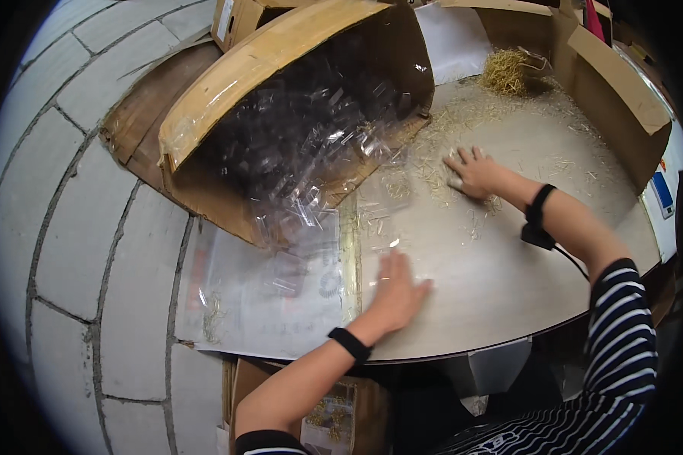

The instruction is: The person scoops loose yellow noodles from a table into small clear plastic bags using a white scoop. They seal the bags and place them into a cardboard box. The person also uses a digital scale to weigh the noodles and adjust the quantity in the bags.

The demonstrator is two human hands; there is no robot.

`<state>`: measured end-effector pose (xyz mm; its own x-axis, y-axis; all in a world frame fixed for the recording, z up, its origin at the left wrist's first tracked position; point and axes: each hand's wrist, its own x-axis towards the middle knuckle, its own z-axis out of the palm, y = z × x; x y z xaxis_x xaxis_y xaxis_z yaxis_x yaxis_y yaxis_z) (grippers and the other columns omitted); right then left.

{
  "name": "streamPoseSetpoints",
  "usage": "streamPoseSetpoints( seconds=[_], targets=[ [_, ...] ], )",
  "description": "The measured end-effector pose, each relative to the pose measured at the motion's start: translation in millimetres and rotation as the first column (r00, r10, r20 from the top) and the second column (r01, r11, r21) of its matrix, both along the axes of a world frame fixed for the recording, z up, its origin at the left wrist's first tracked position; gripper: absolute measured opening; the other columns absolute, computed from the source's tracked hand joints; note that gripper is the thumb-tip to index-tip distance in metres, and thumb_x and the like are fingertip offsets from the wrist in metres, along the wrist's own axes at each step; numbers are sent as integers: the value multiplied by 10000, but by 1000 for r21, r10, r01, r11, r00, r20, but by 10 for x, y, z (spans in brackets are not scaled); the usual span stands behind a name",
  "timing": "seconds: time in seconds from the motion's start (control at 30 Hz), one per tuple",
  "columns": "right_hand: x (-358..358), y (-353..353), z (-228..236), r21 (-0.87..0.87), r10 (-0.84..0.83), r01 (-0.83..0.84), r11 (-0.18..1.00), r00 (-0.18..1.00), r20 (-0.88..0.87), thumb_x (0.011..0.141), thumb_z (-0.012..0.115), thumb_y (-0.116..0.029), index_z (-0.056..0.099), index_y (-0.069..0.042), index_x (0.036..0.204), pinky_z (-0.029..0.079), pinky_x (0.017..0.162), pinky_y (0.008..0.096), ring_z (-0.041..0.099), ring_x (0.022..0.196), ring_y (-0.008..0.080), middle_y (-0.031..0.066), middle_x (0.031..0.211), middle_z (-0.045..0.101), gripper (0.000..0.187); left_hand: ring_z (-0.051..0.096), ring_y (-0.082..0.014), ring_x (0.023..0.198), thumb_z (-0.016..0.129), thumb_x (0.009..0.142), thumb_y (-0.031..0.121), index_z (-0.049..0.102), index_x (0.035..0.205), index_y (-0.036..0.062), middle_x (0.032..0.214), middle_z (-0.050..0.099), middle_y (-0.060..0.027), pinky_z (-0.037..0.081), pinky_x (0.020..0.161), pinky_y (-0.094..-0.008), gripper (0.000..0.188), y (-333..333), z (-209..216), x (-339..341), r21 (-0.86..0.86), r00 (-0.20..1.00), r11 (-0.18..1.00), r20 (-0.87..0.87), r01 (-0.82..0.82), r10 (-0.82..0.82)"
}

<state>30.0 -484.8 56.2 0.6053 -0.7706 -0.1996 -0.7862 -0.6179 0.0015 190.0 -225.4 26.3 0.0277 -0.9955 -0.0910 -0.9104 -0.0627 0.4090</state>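
My right hand (pixel 474 174) is flat on the pale tabletop (pixel 524 243), fingers spread among thin yellow straw-like shreds (pixel 429 163). My left hand (pixel 395 292) is nearer the front edge, somewhat blurred, its thumb apart from the fingers and nothing seen in it. Whether it touches the surface I cannot tell. To its upper left, a large cardboard box (pixel 205 106) lies tipped on its side, opening toward me. Clear plastic pieces, apparently small containers (pixel 311 144), fill it and spill out at its lower lip. One clear piece (pixel 284 273) rests on a white printed sheet.
A tangled clump of straw-like shreds (pixel 506 72) sits at the back, beside an upright cardboard wall (pixel 615 83). The white printed sheet (pixel 243 303) covers the table's left part. Below the front edge stands another carton (pixel 368 409). A blue-and-white object (pixel 662 193) is at far right.
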Motion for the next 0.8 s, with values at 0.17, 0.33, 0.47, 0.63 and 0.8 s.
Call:
streamPoseSetpoints(
  seconds=[0.17, 0.33, 0.47, 0.63, 0.8],
  targets=[
    [-796, 475, -285, 33, 354, -364, 931, 919, 171, 942, 422, -399, 235, -141, 1462, 215, 1112, 484, 168, 1375, 451, 230, 1501, 177, 610, 467, -370, 1190, 533, 905, 255, 518, 1188, -52, 1277, 488, -249, 363, 1017, -406, 418, -251, 336, -341, -83, 908, 994, -406, 71, -99],
    [-1177, 565, -136, 138, 27, -124, 983, 830, 557, 945, 451, -312, 275, -36, 1426, 192, 1127, 457, 186, 1381, 409, 273, 1482, 187, 583, 607, -344, 800, 586, 840, 221, 629, 825, -26, 818, 621, -192, 457, 709, -412, 251, -1017, 620, 395, -573, 922, 726, -173, -380, 346],
    [-838, 450, -312, 36, -10, -9, 999, 867, 498, 950, 409, -413, 258, -1, 1422, 162, 1137, 460, 189, 1387, 379, 260, 1475, 220, 645, 616, -393, 966, 623, 813, 340, 663, 970, -12, 1004, 646, -247, 483, 803, -433, 387, -1293, 586, 1108, -157, 669, 655, -56, -739, 741],
    [-501, 842, -270, -21, 253, -262, 965, 906, 339, 943, 338, -523, 242, -60, 1446, 142, 1135, 486, 139, 1407, 360, 212, 1503, 188, 691, 607, -380, 1032, 705, 719, 401, 648, 1025, -38, 1092, 630, -244, 482, 850, -427, 538, -1586, 487, 751, -96, 708, 704, -2, -703, 707],
    [-767, 1152, -270, -82, 412, -406, 910, 872, 264, 944, 334, -531, 254, -91, 1450, 136, 1110, 562, 130, 1412, 346, 186, 1506, 198, 675, 618, -375, 1011, 759, 663, 320, 667, 946, -43, 1037, 645, -249, 489, 838, -422, 470, -1526, 372, 688, -140, 694, 680, -94, -719, 714]
  ],
)
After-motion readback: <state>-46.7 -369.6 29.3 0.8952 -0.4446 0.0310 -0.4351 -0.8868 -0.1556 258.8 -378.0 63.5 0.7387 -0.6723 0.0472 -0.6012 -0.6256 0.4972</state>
